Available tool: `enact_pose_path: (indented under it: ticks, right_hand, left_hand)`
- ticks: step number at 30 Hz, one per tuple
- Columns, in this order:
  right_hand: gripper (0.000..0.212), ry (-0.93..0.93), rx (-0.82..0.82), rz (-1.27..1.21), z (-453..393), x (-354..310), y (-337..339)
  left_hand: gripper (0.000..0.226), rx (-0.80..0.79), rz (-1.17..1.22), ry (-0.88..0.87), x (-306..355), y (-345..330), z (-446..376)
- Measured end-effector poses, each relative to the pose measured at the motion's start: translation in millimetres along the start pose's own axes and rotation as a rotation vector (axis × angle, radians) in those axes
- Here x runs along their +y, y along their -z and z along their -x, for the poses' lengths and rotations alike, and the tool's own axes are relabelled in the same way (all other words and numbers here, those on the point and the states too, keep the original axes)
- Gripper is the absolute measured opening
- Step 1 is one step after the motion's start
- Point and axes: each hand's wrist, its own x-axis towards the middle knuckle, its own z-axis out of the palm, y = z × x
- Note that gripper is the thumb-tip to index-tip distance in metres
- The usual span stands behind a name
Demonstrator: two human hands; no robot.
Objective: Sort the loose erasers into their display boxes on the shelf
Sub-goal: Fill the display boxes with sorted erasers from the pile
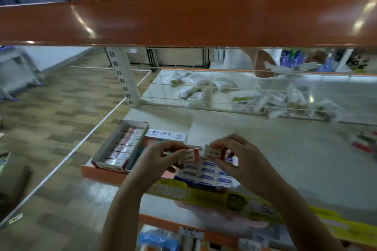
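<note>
Two loose erasers were up off the shelf, one in each hand. The left-hand eraser (pixel 190 156), white with a red end, was pinched by the left hand (pixel 161 159) with its long axis running roughly left to right, red end toward the middle. The right-hand eraser (pixel 214 152) sat just beside it, nearly touching, tilted a little, pinched between thumb and fingertips of the right hand (pixel 242 161). Both hands were grasping; neither was released.

The relation that mattered was vertical: the blue-labelled display box (pixel 206 173) lay directly under both hands, at the near edge of the shelf (pixel 285 149), its rows of blue-and-white erasers showing between the wrists. The red-ended pieces in hand did not look like that stock. They seemed to match the red display box (pixel 120 146), which stood to the left and slightly farther, its long axis running near to far, rows only partly filling it. The left hand was the nearer to it, so by my reading it had the shorter reach.

A flat white pack (pixel 166 134) lay beyond the hands. More red-and-white packs (pixel 363 140) sat well apart at far right, blurred. Behind the wire divider (pixel 224 87), bagged goods (pixel 244 98) were heaped.
</note>
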Motion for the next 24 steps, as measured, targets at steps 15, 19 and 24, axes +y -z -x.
enact_pose_path:
  ticks: [15,19,24]
  right_hand:
    - [0.023,0.084,-0.251,0.042,-115.9,-99.6,-132.4]
    - [0.026,0.061,-0.353,0.024,-138.8,-111.1,-164.4]
    - [0.033,-0.016,-0.426,0.026,-159.5,-112.7,-189.8]
  left_hand:
    - [0.016,0.380,0.038,0.083,-74.9,168.3,-0.1]
    - [0.018,0.420,0.027,0.075,-86.3,184.5,0.7]
    - [0.016,0.451,0.072,0.065,-96.9,196.8,-3.0]
